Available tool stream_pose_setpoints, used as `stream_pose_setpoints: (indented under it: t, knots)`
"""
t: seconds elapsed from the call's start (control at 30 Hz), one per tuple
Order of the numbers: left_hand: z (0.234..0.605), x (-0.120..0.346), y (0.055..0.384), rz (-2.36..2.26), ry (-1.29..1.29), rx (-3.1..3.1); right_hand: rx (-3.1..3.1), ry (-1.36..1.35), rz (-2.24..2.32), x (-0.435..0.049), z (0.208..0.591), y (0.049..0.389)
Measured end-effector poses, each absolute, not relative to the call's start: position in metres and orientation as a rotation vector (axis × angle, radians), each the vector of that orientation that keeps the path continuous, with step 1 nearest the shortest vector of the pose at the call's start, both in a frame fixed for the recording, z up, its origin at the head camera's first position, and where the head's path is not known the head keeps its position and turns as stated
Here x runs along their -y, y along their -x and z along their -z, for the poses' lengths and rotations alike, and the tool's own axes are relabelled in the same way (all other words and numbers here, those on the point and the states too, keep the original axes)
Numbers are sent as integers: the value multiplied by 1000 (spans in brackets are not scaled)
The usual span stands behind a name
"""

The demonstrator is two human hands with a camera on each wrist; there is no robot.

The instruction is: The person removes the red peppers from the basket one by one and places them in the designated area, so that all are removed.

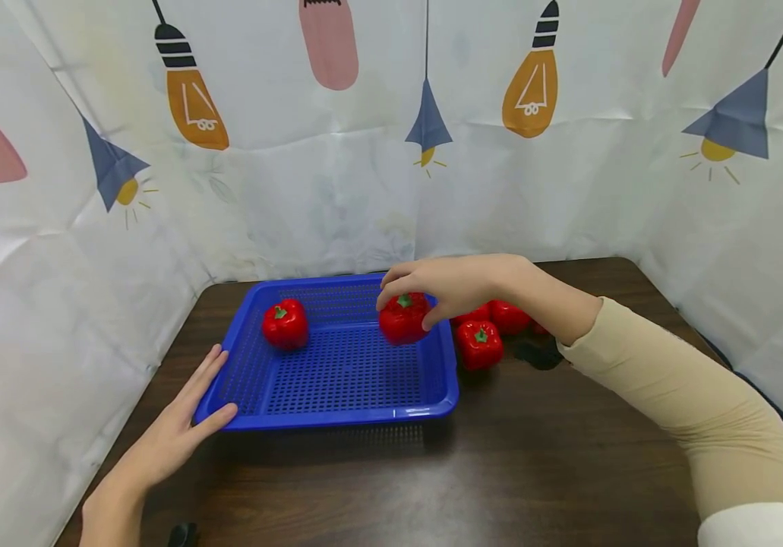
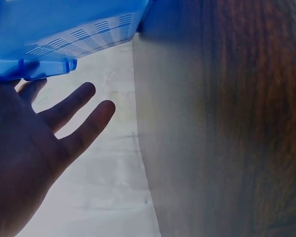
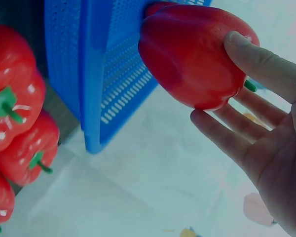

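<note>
Between the thumb and fingers of my right hand [image 1: 456,281] is a red bell pepper [image 1: 403,320] with a green stem, held over the right end of a blue plastic basket [image 1: 336,418]. The right wrist view shows this bell pepper [image 3: 192,57] pinched near its stem end by the right hand [image 3: 274,163]. Another red bell pepper [image 1: 285,324] sits inside the basket at the left. My left hand [image 1: 165,444] rests against the basket's left rim, its fingers straight and spread. From below, the left wrist view shows that hand [image 2: 29,153] beside the basket wall [image 2: 89,34].
Several more red bell peppers [image 1: 479,346] stand close outside the basket's right wall, partly hidden by my right forearm. A dark object [image 1: 538,354] lies beside them. The brown wooden table [image 1: 500,471] is bordered by white patterned cloth [image 1: 336,197].
</note>
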State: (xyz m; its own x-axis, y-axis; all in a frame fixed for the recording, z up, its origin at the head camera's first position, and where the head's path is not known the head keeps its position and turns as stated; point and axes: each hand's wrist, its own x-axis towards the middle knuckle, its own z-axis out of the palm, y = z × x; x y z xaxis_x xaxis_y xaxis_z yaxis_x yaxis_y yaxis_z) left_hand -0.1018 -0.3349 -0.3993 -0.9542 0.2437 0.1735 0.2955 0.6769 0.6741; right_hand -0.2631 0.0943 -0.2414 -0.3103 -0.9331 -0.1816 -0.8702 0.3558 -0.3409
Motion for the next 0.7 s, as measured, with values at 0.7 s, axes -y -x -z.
stream_pose_setpoints:
  t: [0.7]
  knots:
    - [396,334,101,1215,438,2831,-2413,1591,371,-161,235,258]
